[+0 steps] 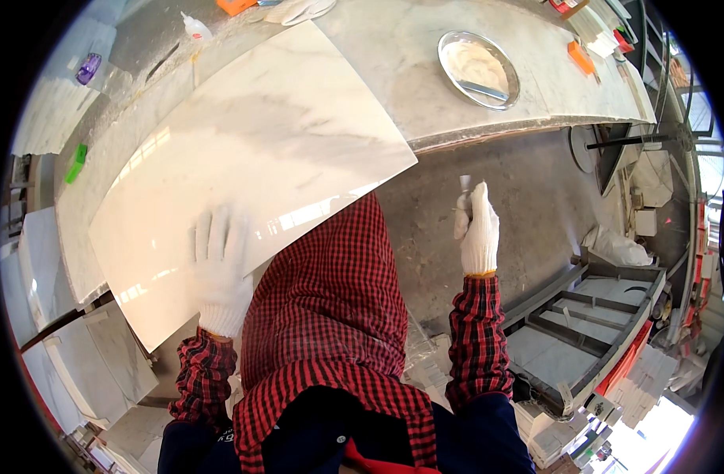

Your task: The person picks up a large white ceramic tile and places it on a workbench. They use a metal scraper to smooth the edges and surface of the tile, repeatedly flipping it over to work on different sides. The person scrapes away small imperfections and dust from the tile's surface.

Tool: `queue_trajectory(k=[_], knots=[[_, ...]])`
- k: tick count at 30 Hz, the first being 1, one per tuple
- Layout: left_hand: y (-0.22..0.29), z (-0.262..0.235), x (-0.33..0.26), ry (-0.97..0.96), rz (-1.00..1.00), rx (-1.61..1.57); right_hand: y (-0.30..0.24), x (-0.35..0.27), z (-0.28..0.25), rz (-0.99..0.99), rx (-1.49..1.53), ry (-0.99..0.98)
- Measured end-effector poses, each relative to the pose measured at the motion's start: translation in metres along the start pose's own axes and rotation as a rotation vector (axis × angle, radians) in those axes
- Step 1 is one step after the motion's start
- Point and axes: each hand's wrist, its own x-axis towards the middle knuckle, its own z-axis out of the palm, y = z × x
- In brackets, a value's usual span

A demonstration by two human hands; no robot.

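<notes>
A polished cream marble slab (259,134) with grey veining lies on the worktable, one corner jutting past the table's front edge. My left hand (220,257), in a white knitted glove, is over the slab's near left part with fingers stretched out. It is blurred, so I cannot tell whether it presses on the stone. Off the table's front edge, to the right of the slab, my right hand (479,229) is closed, also in a white glove. A small pale tool with a flat tip (465,182) sticks up from its fingers; its exact kind does not show.
A round metal bowl (447,59) of cream paste, a flat metal blade in it, stands on the worktable (378,47). An orange scraper (581,58) lies farther right. A white bottle (195,28) and green piece (76,163) are left. A metal frame (591,344) stands low right.
</notes>
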Motion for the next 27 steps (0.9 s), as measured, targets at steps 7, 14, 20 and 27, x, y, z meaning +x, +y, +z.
queue_trajectory(k=[7,14,20,27], knots=[[-0.013,-0.003,-0.003,0.032,0.142,-0.038,0.002,0.009,-0.012,-0.128,-0.394,0.075],[-0.029,-0.002,-0.003,0.061,0.174,-0.041,-0.049,0.0,-0.002,-0.342,-0.594,-0.219],[0.054,-0.013,0.043,-0.038,0.166,-0.384,-0.059,0.021,0.027,-0.59,-0.729,-0.427],[0.12,0.001,0.112,0.097,0.352,-0.401,-0.064,0.028,0.036,-0.739,-0.788,-0.482]])
